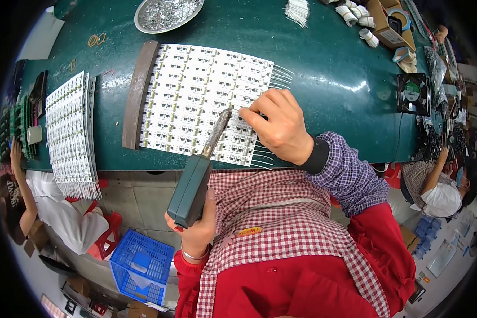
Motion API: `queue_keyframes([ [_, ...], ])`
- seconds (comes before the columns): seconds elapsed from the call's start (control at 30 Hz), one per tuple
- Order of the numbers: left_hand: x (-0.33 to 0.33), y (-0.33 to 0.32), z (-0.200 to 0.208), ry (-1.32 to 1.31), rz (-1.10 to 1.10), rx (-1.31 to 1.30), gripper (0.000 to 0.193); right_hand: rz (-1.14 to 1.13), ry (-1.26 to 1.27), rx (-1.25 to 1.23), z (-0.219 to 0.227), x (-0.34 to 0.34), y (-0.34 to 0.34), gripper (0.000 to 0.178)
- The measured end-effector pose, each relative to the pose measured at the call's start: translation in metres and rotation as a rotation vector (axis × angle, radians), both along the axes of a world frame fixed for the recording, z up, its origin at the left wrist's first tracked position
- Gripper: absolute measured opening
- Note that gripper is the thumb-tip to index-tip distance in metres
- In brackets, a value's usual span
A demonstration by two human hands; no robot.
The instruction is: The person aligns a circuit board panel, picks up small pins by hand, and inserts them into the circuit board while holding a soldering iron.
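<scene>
A soldering gun (188, 191) with a dark green body and a long metal barrel is in my left hand (200, 225), its fingers wrapped round the grip. The barrel's tip meets a white circuit board panel (191, 98) covered with rows of small components. Right beside that tip, the thumb and forefinger of my right hand (281, 124) are pinched together over the panel; what they hold is too small or hidden to make out. Thin white wires (281, 77) stick out from the panel's right edge, partly covered by my right hand. A brown bar (140, 95) lies along the panel's left edge.
On the green table (334, 106) stand a metal dish of silvery bits (167, 15), wire bundles (298, 11), a cardboard box (389, 24) and a black fan (413, 94). Stacked panels (71, 132) overhang the left front edge. A blue crate (142, 265) is below. Other people sit at both sides.
</scene>
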State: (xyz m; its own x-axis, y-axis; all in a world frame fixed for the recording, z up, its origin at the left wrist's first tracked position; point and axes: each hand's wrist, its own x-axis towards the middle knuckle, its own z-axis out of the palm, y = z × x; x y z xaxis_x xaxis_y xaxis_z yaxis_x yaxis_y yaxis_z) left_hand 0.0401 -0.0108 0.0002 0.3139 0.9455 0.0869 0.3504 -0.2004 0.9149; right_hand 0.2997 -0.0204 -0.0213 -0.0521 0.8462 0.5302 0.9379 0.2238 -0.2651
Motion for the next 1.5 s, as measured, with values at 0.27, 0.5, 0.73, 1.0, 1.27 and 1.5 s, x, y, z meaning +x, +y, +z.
queue_keyframes([
  [0.27,0.006,0.003,0.002,0.008,-0.027,0.074,0.015,0.003,0.004,0.015,0.000,-0.001,0.000,0.027],
  [0.5,-0.009,-0.005,-0.001,0.086,-0.035,-0.033,0.023,-0.001,0.005,0.022,-0.001,-0.001,0.001,0.027],
  [0.73,-0.014,-0.009,-0.008,-0.013,0.031,-0.070,0.026,-0.008,-0.029,0.030,-0.002,-0.002,0.001,0.015],
  [1.0,-0.010,-0.011,-0.001,-0.063,0.091,-0.166,0.029,0.001,0.021,0.063,-0.003,-0.006,-0.002,0.018],
  [1.27,-0.007,-0.011,-0.001,-0.046,0.059,-0.078,0.023,0.009,0.027,0.038,-0.002,-0.005,-0.003,0.018],
  [1.5,-0.005,-0.011,-0.001,0.030,0.018,0.029,0.016,0.013,0.020,0.049,-0.001,-0.006,-0.002,0.018],
])
